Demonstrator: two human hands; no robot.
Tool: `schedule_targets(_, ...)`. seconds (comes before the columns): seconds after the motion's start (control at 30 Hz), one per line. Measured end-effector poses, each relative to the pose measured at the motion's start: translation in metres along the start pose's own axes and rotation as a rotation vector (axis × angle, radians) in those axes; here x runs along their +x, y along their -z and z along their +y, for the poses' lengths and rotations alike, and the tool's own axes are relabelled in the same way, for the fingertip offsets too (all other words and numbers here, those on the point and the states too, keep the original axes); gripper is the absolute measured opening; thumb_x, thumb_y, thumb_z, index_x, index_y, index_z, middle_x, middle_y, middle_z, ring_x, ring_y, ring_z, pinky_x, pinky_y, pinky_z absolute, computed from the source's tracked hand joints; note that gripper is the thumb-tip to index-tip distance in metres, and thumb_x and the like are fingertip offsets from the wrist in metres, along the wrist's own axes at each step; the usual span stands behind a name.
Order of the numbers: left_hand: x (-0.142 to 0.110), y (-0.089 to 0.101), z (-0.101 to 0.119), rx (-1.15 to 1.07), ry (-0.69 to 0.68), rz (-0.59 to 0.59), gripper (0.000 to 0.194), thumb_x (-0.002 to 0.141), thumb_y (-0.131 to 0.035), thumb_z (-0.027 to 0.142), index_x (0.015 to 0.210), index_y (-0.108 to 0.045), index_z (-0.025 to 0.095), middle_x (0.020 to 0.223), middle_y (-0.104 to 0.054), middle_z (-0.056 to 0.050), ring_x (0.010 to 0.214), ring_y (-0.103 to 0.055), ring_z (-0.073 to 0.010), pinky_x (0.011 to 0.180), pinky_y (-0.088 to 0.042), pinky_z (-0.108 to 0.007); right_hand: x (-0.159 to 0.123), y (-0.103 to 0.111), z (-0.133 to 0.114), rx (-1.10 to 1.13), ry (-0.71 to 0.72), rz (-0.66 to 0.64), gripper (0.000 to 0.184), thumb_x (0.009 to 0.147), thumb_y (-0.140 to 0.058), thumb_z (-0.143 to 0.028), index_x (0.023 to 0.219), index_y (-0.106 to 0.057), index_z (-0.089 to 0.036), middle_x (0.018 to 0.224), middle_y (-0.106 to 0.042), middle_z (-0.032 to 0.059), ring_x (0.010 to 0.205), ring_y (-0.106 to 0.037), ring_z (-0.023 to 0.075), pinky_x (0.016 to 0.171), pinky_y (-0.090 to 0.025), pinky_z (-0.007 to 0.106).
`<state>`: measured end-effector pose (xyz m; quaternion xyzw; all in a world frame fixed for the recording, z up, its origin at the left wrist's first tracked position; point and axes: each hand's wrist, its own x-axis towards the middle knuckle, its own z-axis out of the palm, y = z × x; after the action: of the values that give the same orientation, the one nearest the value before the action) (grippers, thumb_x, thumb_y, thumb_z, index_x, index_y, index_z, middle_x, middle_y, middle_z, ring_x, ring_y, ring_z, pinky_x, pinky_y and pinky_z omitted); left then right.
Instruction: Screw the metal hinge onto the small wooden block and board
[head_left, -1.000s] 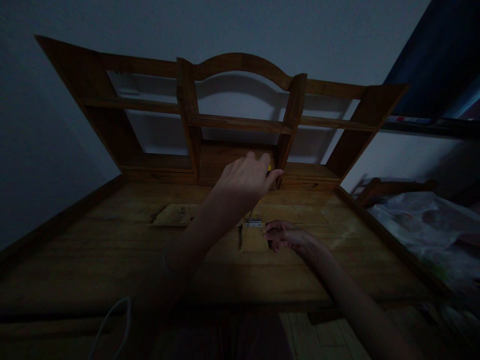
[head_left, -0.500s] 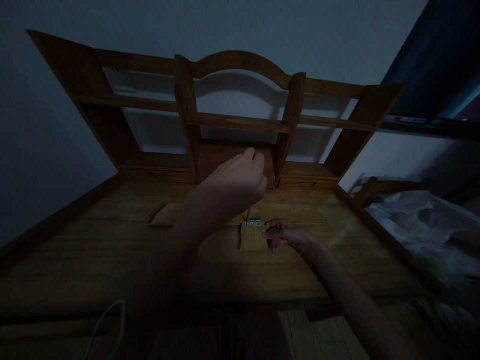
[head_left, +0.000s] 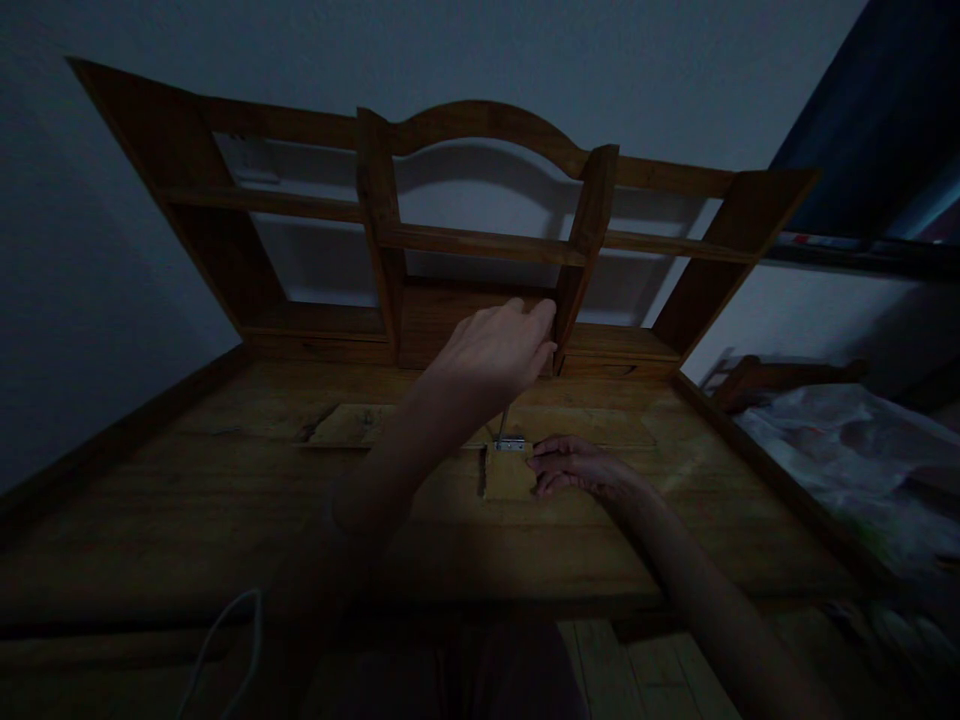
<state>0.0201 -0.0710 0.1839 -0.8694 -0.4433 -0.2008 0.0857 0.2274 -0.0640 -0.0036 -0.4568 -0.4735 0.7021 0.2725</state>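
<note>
The scene is dim. My left hand is closed round the handle of a screwdriver, whose thin shaft points down onto a small metal hinge. The hinge sits at the far edge of a small wooden block lying on the wooden desk. My right hand rests on the desk against the block's right side, fingers curled and pressed to it.
A wooden hutch with shelves rises at the back of the desk against a pale wall. A flat light board lies behind the block. A white cable hangs at the front left. Crumpled plastic lies to the right.
My left hand has turned on the screwdriver handle, its fingers shifting round from a fist to a more extended grip. The right hand and block have stayed in place.
</note>
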Motion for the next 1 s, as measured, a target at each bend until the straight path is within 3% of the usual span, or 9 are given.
schedule_targets(0.2,0.003,-0.001,-0.01,-0.106,-0.078,0.021,0.035,0.095,-0.054,0.026,0.127,-0.043,0.017,0.106,-0.066,-0.01,0.099,-0.066,-0.0236,0.085,-0.048,-0.033,0.0,-0.001,-0.001,0.007,0.012,-0.004,0.036,0.065,-0.09,-0.032,0.085,-0.067,-0.012,0.073,-0.073,0.004,0.065,-0.074,0.0162,0.063,-0.06,0.023)
schedule_targets(0.53,-0.004,0.007,-0.031,-0.091,-0.19,0.026,0.03,0.089,-0.054,0.018,0.12,-0.057,0.019,0.114,-0.062,-0.008,0.106,-0.06,-0.0216,0.091,-0.046,-0.032,0.004,0.005,0.004,0.003,0.004,-0.01,0.037,0.065,-0.09,-0.03,0.087,-0.065,-0.013,0.071,-0.073,0.0028,0.066,-0.074,0.0163,0.066,-0.06,0.024)
schedule_targets(0.8,-0.015,0.008,-0.026,-0.031,-0.172,0.031,0.039,0.09,-0.046,0.01,0.127,-0.054,0.021,0.12,-0.061,-0.008,0.109,-0.06,-0.0213,0.092,-0.045,-0.031,0.004,0.006,0.004,-0.012,0.006,-0.014,0.039,0.064,-0.09,-0.031,0.088,-0.066,-0.012,0.071,-0.071,0.0013,0.067,-0.074,0.016,0.066,-0.059,0.024)
schedule_targets(1.0,-0.018,0.005,-0.015,-0.033,-0.179,0.027,0.038,0.087,-0.066,0.029,0.121,-0.052,0.017,0.118,-0.06,-0.01,0.103,-0.062,-0.0233,0.086,-0.047,-0.031,0.002,0.004,0.002,0.003,-0.012,0.009,0.038,0.064,-0.09,-0.031,0.088,-0.066,-0.013,0.072,-0.072,0.0025,0.065,-0.073,0.0155,0.066,-0.06,0.024)
